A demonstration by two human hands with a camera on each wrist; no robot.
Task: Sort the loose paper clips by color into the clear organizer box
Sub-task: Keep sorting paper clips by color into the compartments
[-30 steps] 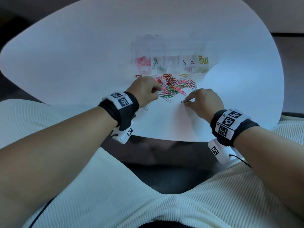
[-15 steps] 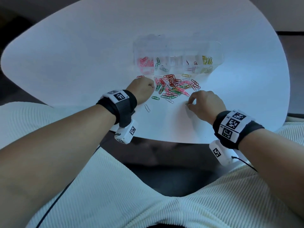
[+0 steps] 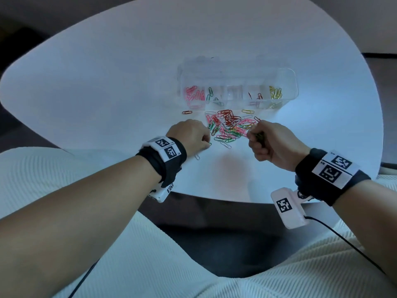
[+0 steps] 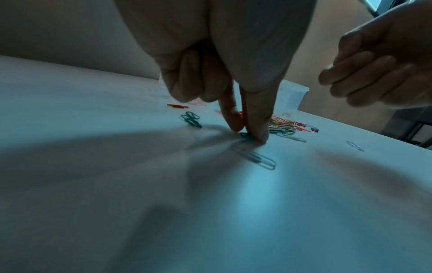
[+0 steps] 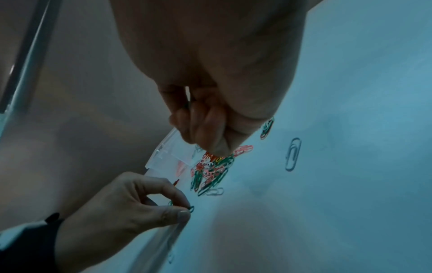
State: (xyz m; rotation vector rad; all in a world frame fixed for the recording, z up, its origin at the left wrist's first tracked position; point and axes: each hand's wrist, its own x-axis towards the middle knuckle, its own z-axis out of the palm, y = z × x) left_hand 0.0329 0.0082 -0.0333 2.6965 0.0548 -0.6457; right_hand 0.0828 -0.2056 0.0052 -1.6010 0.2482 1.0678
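Both hands were at the near edge of the pile of loose paper clips (image 3: 228, 126) on the white table (image 3: 107, 82). Her or his left hand (image 3: 190, 137) was down on the tabletop, thumb and forefinger closed in a pinch on a green clip (image 4: 245, 135) that lay flat against the surface, the other fingers curled into the palm. A pale clip (image 4: 263, 160) lay just in front of that hand, nearer the table edge, and another green clip (image 4: 191, 119) lay off to its left. The right hand (image 3: 272, 143) was lifted clear of the table, fingers curled tight; something green showed between its fingertips (image 5: 205, 129), probably one or more green clips, though the wrist view was too dim to be sure. Beyond the pile stood the clear organizer box (image 3: 287, 82), its lid open, set lengthwise across the table. Pink clips (image 3: 194, 94) filled its leftmost compartment, a few green ones (image 3: 211, 94) lay in the next, a couple of red clips (image 3: 256, 96) sat farther right, and yellow clips (image 3: 276, 93) lay at the right end. A single red clip (image 3: 187, 112) lay apart, left of the pile, just in front of the box.
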